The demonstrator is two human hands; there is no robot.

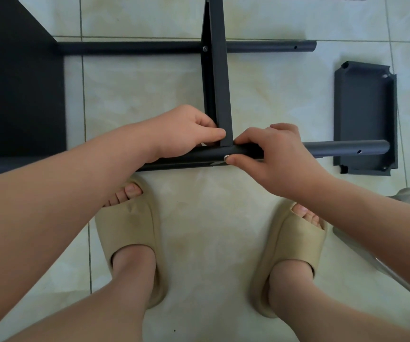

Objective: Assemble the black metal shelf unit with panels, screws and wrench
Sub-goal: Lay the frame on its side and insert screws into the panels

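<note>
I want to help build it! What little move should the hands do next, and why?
Probably the right hand should turn the silver screw into the near tube by fingertip. Its thumb touches the screw head, its fingers curl over the tube, and the left hand holds the upright panel against the joint.

- The left hand [186, 132] pinched the lower end of the edge-on shelf panel [220, 82], right where it met the near tube [342, 148].
- The right hand [275, 154] curled over that tube, thumb tip touching a silver screw [225, 157] in its side.
- Further off, the far tube [260, 46] ran parallel, with the same panel crossing it.
- A loose panel [364, 114] lay rim-up on the tiled floor [149, 95], under the near tube's right end.
- Beige slippers [130, 230] stood just below the tube.
</note>
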